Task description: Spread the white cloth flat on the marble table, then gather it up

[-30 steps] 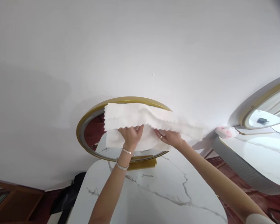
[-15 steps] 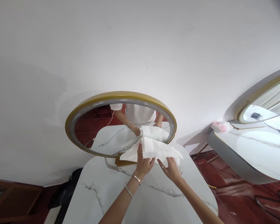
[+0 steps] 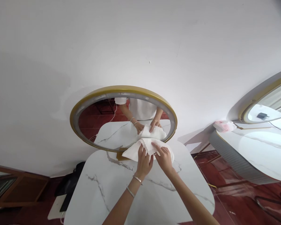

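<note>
Both hands rest on a white cloth [image 3: 147, 149] with a scalloped edge, which lies bunched on the far edge of the white marble-veined desk [image 3: 112, 190], right at the foot of a round gold-framed mirror [image 3: 86, 103]. The left hand [image 3: 144, 161] lies on the near side of the cloth with fingers stretched forward and slightly spread, pressing down on the fabric; two thin bracelets circle that wrist. The right hand [image 3: 163, 156] sits just beside it, touching it, fingers curled over the cloth's right part and gathering a fold; whether it truly pinches the fabric or only presses it cannot be told. The cloth's left corner fans out flat toward the mirror's gold stand [image 3: 120, 155], which it partly covers. The mirror leans against the white wall [image 3: 140, 40], and its glass repeats the desk top, the cloth and the two hands. To the right, well apart, stands a second white desk [image 3: 259, 156] with another gold-framed mirror [image 3: 267, 93]; a small pink-and-white packet [image 3: 224, 126] lies at its near corner, its contents too small to make out. A dark bag [image 3: 69, 190] sits on the red floor at the left, below the desk's edge.
</note>
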Demonstrator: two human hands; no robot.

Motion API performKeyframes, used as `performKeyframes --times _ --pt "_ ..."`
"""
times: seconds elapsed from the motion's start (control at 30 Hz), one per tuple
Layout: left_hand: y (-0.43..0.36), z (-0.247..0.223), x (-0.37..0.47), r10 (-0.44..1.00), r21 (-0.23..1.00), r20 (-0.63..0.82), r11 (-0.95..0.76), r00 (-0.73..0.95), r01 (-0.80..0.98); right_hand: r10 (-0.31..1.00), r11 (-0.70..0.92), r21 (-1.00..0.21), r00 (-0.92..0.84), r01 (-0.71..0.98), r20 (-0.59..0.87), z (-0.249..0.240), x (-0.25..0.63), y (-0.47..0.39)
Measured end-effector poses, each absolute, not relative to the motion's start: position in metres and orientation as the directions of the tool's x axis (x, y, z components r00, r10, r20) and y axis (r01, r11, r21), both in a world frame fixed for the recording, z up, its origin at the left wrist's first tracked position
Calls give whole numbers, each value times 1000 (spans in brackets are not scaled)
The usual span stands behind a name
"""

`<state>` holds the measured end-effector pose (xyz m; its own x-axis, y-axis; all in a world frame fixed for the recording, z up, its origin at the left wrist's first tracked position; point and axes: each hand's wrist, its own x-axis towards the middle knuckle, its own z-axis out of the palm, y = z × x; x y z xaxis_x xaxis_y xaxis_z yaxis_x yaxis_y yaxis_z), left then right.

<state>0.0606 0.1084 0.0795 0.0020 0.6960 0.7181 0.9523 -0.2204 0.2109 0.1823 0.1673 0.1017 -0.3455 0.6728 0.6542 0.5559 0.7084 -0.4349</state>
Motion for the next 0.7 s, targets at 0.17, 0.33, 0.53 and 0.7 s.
performKeyframes --times 0.17,0.33,0.53,0.7 --pt "81 102 60 611 516 704 -90 -362 852 679 709 -483 -314 513 663 129 200 146" --pt "60 114 51 763 789 446 -88 -468 608 688 690 -457 -311 562 656 158 232 128" --pt "38 110 64 910 899 218 -46 -353 435 804 566 -770 -406 294 435 133 258 119" --pt "25 100 75 965 883 130 -9 -226 470 838 434 -860 -472 269 275 111 282 111"
